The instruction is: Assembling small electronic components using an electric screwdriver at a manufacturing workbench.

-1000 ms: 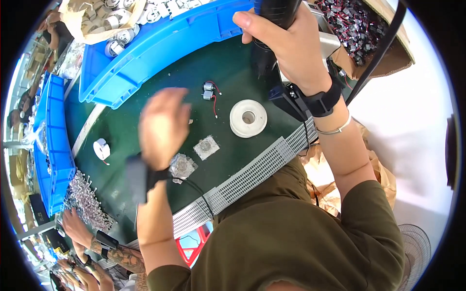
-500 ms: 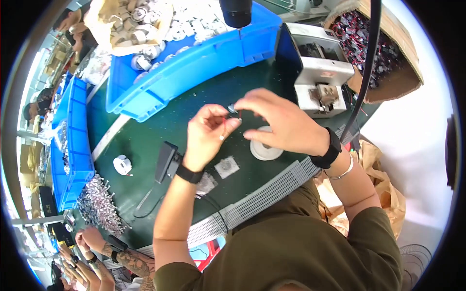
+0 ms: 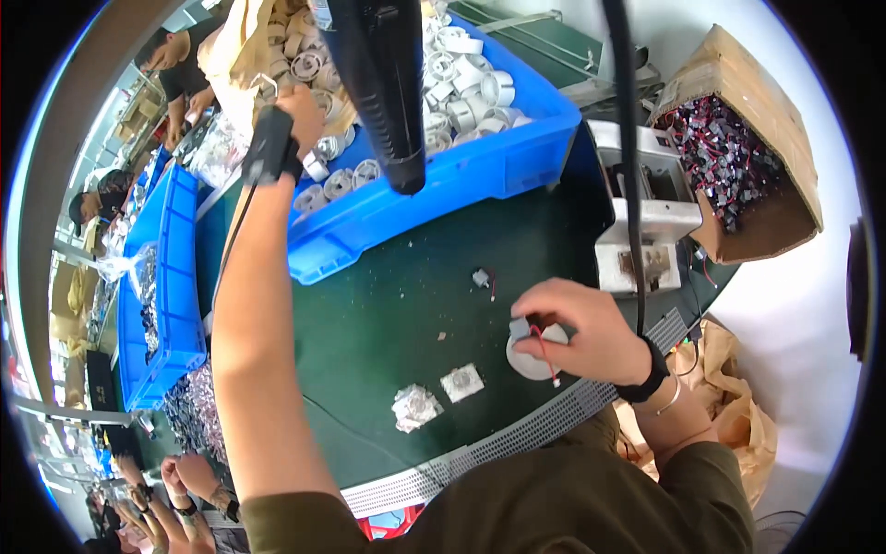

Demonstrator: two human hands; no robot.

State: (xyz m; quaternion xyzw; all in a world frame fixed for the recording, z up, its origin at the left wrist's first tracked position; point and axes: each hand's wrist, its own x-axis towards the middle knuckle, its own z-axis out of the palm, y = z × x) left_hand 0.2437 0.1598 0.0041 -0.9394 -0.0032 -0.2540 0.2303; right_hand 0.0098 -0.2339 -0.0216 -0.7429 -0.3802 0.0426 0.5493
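Note:
My right hand pinches a small grey motor with red wires and a little white plug. Beneath it on the green bench lies a white disc, partly covered by the hand. My left hand reaches over the large blue bin, beside white ring-shaped plastic housings. Its fingers are mostly hidden, so a hold cannot be made out. Another small motor with a red wire rests on the bench, left of and beyond my right hand.
A black tool hangs over the bin. At right stand a grey-white machine and a carton of wired parts. Crumpled foil and a flat silvery pad lie near the front. A second blue bin and co-workers are at left.
My hands, close together over the bench before, are now apart. The left has reached far forward to the bin; the right has come nearer and right with a motor. The view has shifted.

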